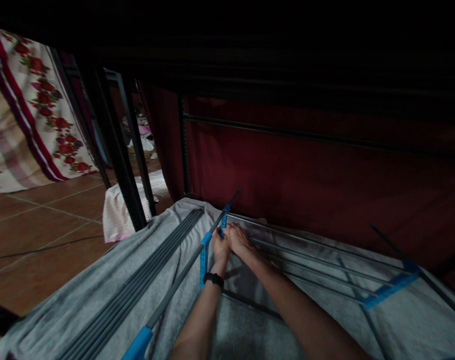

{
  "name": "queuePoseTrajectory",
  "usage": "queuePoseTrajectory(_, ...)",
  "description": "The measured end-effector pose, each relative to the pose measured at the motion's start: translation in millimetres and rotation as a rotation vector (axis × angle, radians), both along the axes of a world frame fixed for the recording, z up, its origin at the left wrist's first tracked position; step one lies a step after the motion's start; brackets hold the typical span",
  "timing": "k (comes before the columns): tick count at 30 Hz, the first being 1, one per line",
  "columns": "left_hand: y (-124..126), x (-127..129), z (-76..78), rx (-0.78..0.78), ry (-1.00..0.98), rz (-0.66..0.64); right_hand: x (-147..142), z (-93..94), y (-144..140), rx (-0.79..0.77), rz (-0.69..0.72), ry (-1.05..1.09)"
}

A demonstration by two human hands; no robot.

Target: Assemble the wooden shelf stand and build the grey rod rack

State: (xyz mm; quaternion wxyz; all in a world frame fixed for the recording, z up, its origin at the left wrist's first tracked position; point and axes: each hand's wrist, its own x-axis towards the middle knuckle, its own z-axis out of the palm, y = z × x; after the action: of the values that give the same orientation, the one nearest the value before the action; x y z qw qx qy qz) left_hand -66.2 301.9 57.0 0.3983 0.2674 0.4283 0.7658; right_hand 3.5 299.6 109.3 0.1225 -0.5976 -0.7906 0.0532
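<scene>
My left hand [220, 246], with a black band at the wrist, is closed on the blue plastic bracket [223, 220] with holes, near the far end of a long grey pole [182, 274]. Pressed against it, my right hand [238, 238] is closed around the end of a thin grey rod [287, 251] where it meets the bracket. My fingers hide the joint itself. Nearer along the pole hangs another blue bracket [203, 262]. Several rods run right to a blue crosspiece [390, 290] on a second pole [439, 292].
A bundle of loose grey tubes [137, 285] lies left on the grey blanket [100, 280]. Black metal posts [118, 150] stand at the left, and a dark frame hangs low overhead. A maroon cloth [306, 170] closes the back. Further left hangs a floral cloth [43, 100].
</scene>
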Motion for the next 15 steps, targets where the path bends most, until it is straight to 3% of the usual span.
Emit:
queuePoseTrajectory(12,10,-1,-9.5,0.034,0.024,-0.153,4,6.1,-7,0.016,0.048,-0.090)
queuePoseTrajectory(15,10,-2,-8.5,0.013,-0.062,-0.188,0,5.5,-8,0.030,0.019,-0.106)
